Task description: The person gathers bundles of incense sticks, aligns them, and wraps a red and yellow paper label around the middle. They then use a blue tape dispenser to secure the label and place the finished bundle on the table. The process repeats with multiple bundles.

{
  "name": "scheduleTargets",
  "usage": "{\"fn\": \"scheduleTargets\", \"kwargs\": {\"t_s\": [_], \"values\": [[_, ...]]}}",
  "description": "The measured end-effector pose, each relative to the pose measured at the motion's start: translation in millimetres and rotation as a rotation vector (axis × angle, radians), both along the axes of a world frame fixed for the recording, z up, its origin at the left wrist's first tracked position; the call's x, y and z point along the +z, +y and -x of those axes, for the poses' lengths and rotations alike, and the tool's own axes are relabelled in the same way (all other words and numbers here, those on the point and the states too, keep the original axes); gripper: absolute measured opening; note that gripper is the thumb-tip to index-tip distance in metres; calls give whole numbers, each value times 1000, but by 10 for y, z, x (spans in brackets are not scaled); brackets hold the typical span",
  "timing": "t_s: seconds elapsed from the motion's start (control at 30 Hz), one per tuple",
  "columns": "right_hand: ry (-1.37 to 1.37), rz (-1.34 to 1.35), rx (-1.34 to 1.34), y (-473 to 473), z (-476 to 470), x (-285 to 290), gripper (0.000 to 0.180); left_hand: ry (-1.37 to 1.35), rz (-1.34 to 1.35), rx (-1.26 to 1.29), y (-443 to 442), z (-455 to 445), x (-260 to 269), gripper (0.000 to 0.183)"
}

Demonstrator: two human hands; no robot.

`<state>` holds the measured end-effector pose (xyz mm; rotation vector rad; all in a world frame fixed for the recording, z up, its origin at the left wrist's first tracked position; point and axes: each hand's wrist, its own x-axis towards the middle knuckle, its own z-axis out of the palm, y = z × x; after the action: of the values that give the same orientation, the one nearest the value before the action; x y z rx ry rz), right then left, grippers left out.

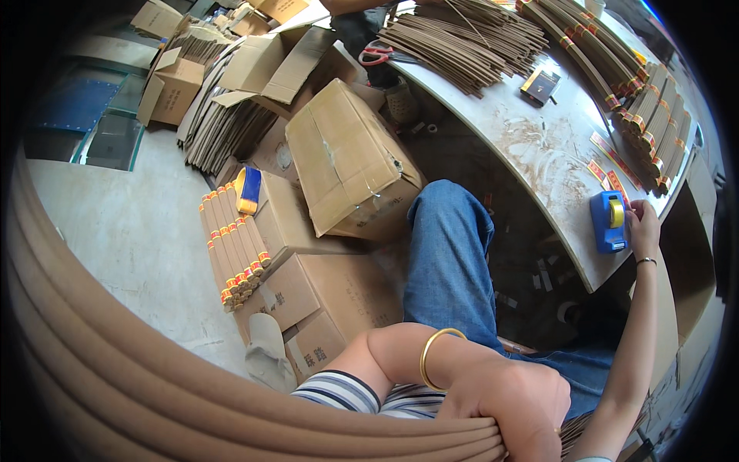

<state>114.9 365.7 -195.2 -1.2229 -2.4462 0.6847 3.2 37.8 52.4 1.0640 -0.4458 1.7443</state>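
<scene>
My left hand (511, 392), with a gold bangle above its wrist, is closed around the end of a bundle of long brown sticks (242, 398) that curves across the lower left of the view. My right hand (642, 222) is at the table's near corner, beside a blue tape dispenser (601, 222) with a yellow roll. Its fingertips are close together by a red and yellow paper strip (616, 186); whether they pinch it cannot be told. More printed strips (615, 159) lie just behind. Banded stick bundles (652, 133) are stacked at the table's right side.
Loose brown sticks (462, 46), red-handled scissors (376, 53) and a small black box (540, 85) are on the white table (519, 156). Cardboard cartons (346, 156) stand left of my knee, one bearing banded bundles (231, 242). A person's arm (352, 4) shows beyond the table.
</scene>
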Motion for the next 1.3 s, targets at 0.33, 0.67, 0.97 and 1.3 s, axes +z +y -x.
{"fn": "scheduleTargets", "kwargs": {"t_s": [0.33,0.67,0.97,1.3], "values": [[64,-131,26,-62,11,82,13,17,20,-5,-100,-10,35,22],[175,117,1,39,-22,-102,15,51,80,-71,-108,22,14,23],[652,330,84,-1291,-62,1332,9,398,879,303,-452,727,-418,24],[690,572,54,-2448,-383,1511,10,1134,1276,447,-101,641,-289,28]]}}
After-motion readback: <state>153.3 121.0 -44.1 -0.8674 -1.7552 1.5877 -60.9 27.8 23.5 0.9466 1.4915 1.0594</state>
